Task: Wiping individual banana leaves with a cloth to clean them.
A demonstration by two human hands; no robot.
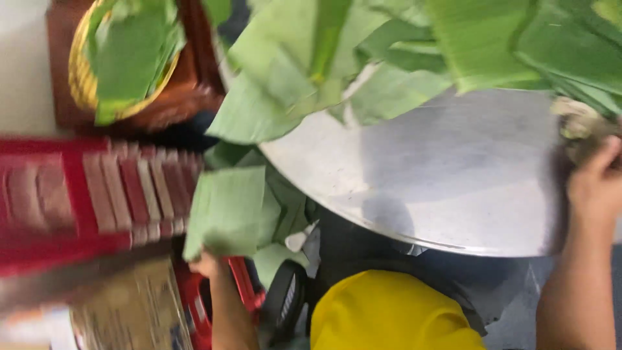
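While the left hand (pixel 206 264) grips a folded leaf (pixel 227 210) below the tray (pixel 453 175) edge, the right hand (pixel 596 185) closes on a pale bundle (pixel 580 123) at the tray's right rim. Loose leaves (pixel 363 58) remain heaped along the far edge; the tray centre is bare, the left crowded by a red crate (pixel 84 194) and a basket (pixel 123 58).

My round shiny desk and the stuff around it

My desk (pixel 453 181) is round, grey metal, and light shines softly on its top. To one side I see a red plastic crate (pixel 97 194) with slats, and past it a brown stand (pixel 188 91) against a pale wall (pixel 23 65). Down below me, the floor (pixel 518 324) looks dark grey.
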